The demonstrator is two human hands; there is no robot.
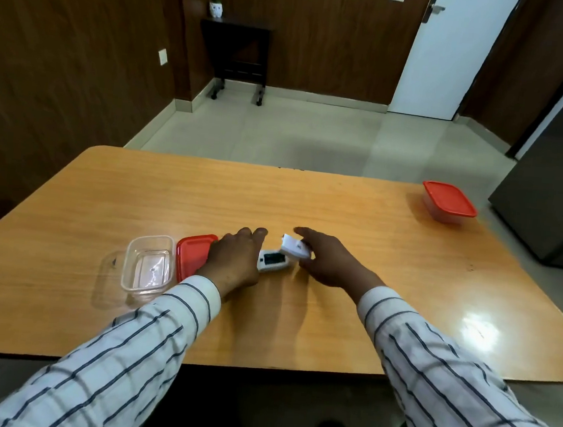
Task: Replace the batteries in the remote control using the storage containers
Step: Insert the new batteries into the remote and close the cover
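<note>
A white remote control [273,261] lies on the wooden table [309,198], its dark battery compartment facing up and uncovered. My left hand [236,260] presses down on the remote's left end. My right hand [327,257] holds the white battery cover [294,247] tilted just above the remote's right end. A clear container [147,267] stands open to the left, with its red lid [192,254] lying flat beside it, partly under my left hand. I see nothing in the clear container. A second container, shut with a red lid [449,199], sits at the far right corner.
A dark cabinet or fridge [558,178] stands close to the table's right side. A small dark rolling table [235,50] with a white pot stands against the far wall. A white door [450,50] is at the back right.
</note>
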